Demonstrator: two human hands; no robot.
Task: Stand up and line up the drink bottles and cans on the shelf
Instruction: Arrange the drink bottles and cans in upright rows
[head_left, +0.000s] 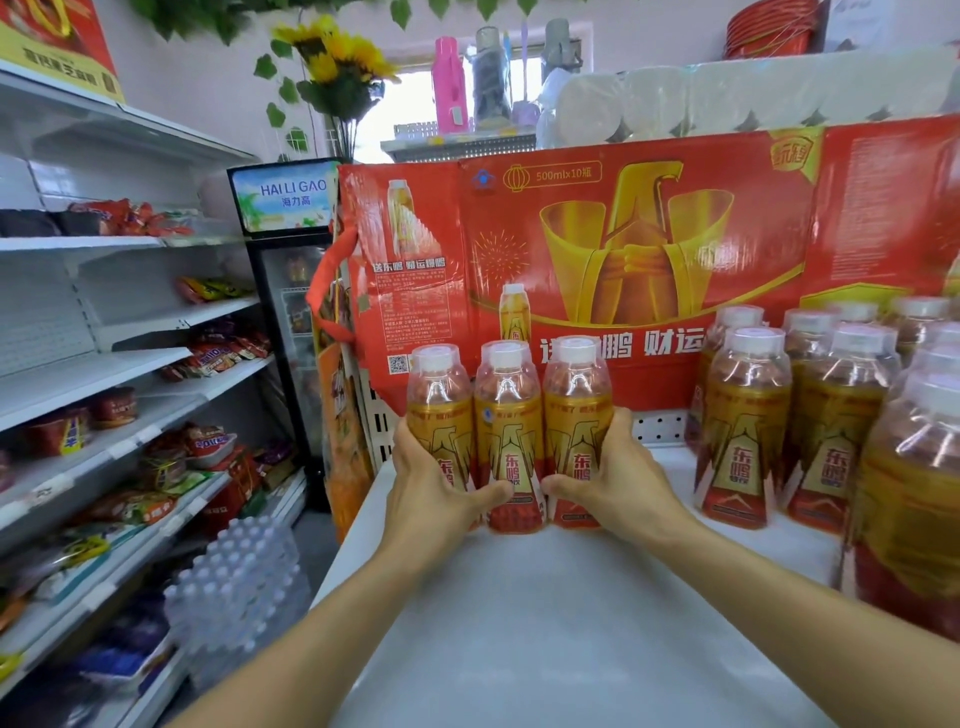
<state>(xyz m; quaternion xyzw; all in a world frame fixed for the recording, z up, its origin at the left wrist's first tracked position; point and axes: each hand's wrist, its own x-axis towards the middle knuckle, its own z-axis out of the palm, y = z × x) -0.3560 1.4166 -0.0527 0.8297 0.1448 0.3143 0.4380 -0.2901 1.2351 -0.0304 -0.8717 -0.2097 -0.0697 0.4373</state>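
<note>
Three drink bottles stand upright in a tight row near the back-left part of the white shelf (545, 623), just in front of the red carton (623, 234) that forms the backdrop: left bottle (439, 410), middle bottle (509, 410), right bottle (577, 400). All touching side by side, caps up.

L hand (436, 488) wraps the outer side of the left bottle, thumb curled across the front toward the middle one. R hand (618, 483) does the same on the right bottle, thumb reaching in at the base. So both hands are grasping, squeezing the trio together as one block.

A bigger group of same bottles (748, 426) stands toward the shelf's right edge, apart from the trio w/ a bare gap between.

Judgement: step in hand is squaring up this row of three.

Risks: middle bottle is held only by side pressure, so if the squeeze slackens or is uneven it could pop fwd or tip. The trio sits near the shelf's left edge, so a shove leftward could send the left bottle off. Pushing hard back could dent the carton.
</note>
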